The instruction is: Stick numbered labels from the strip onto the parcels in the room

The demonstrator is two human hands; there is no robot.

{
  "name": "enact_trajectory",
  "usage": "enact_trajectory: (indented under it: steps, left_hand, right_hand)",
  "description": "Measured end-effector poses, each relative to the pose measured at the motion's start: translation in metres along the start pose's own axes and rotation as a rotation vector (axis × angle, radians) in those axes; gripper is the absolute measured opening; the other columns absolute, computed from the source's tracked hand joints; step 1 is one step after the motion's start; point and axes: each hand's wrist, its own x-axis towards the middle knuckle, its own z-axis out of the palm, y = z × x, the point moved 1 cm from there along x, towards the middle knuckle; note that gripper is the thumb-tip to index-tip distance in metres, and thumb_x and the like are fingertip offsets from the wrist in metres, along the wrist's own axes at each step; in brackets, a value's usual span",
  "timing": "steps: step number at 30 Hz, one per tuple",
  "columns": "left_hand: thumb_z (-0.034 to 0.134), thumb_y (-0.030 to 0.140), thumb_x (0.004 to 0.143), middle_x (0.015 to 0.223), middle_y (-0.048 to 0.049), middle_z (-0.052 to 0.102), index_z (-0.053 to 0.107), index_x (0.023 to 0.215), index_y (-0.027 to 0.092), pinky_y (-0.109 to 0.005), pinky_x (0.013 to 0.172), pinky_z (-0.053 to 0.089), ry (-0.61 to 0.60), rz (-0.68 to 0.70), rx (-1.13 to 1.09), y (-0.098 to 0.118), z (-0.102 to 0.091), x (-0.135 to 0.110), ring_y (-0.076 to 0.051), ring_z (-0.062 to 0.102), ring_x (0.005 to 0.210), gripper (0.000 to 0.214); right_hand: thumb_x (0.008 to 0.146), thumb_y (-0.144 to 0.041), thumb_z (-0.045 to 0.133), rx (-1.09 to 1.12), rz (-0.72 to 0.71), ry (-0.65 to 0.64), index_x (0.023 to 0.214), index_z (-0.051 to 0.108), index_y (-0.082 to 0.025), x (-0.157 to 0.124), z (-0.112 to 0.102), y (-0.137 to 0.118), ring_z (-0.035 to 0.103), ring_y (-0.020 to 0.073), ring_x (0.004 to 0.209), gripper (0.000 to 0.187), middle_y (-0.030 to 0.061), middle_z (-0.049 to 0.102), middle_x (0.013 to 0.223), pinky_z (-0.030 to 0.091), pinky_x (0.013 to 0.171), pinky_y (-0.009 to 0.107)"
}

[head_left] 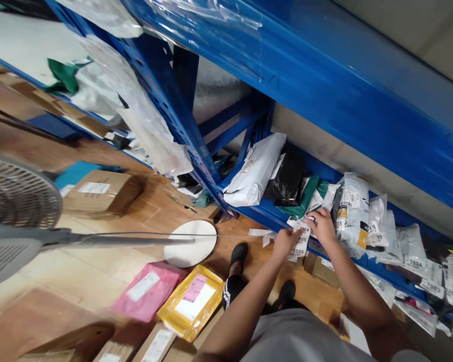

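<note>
Both my hands reach to the front edge of the blue shelf [266, 211]. My left hand [286, 240] pinches white numbered label strips [300, 242] that hang over the shelf edge. My right hand [322, 224] rests just beside it, fingers curled on the same strips, close to a green parcel [305, 196]. A white poly-bag parcel [254, 171] and a black one [287, 178] lie on the shelf to the left of my hands. A grey labelled parcel [353, 211] stands to the right.
More labelled bags [415, 256] fill the shelf to the right. On the wooden floor lie a pink mailer [149, 289], a yellow mailer [192, 301] and a cardboard box [101, 191]. A standing fan [18, 211] with its round base [191, 243] is at left.
</note>
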Motion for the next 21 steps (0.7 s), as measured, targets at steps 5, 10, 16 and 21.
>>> enact_trajectory:
  steps: [5, 10, 16, 21]
  left_hand:
    - [0.078, 0.058, 0.062, 0.045, 0.0053, 0.040, 0.050, 0.045, 0.019, -0.023, 0.047, 0.023, -0.086, 0.123, -0.063, 0.005, -0.035, -0.009, -0.009, 0.034, 0.048, 0.050]
    - [0.077, 0.067, 0.056, 0.066, 0.0002, 0.062, 0.069, 0.076, 0.016, -0.024, 0.058, 0.042, -0.162, 0.193, -0.301, 0.011, -0.027, 0.013, -0.012, 0.051, 0.059, 0.055]
    - [0.075, 0.072, 0.052, 0.055, 0.0027, 0.057, 0.063, 0.070, 0.015, -0.023, 0.051, 0.038, -0.078, 0.119, -0.402, 0.004, 0.003, 0.043, -0.009, 0.046, 0.049, 0.060]
    - [0.077, 0.065, 0.056, 0.045, 0.0052, 0.048, 0.055, 0.055, 0.017, -0.021, 0.045, 0.030, 0.035, 0.033, -0.364, 0.000, 0.011, 0.051, -0.008, 0.040, 0.043, 0.053]
  right_hand:
    - [0.084, -0.018, 0.066, -0.075, 0.026, -0.064, 0.081, 0.071, -0.023, 0.006, -0.005, -0.009, 0.055, 0.0283, 0.090, 0.007, 0.0097, 0.061, 0.087, 0.049, 0.082, 0.042]
    - [0.086, -0.004, 0.048, 0.026, -0.176, -0.044, 0.094, 0.071, -0.022, 0.022, -0.016, -0.028, 0.057, 0.0249, 0.098, 0.030, 0.0090, 0.065, 0.096, 0.050, 0.091, 0.039]
    - [0.090, -0.016, 0.051, 0.169, -0.155, 0.000, 0.095, 0.069, -0.019, 0.030, -0.005, -0.026, 0.061, 0.0217, 0.088, 0.019, 0.0083, 0.066, 0.093, 0.054, 0.082, 0.035]
    - [0.093, -0.016, 0.051, 0.092, -0.178, -0.020, 0.095, 0.074, -0.022, 0.027, 0.005, -0.020, 0.059, 0.0233, 0.092, 0.024, 0.0091, 0.064, 0.092, 0.053, 0.084, 0.036]
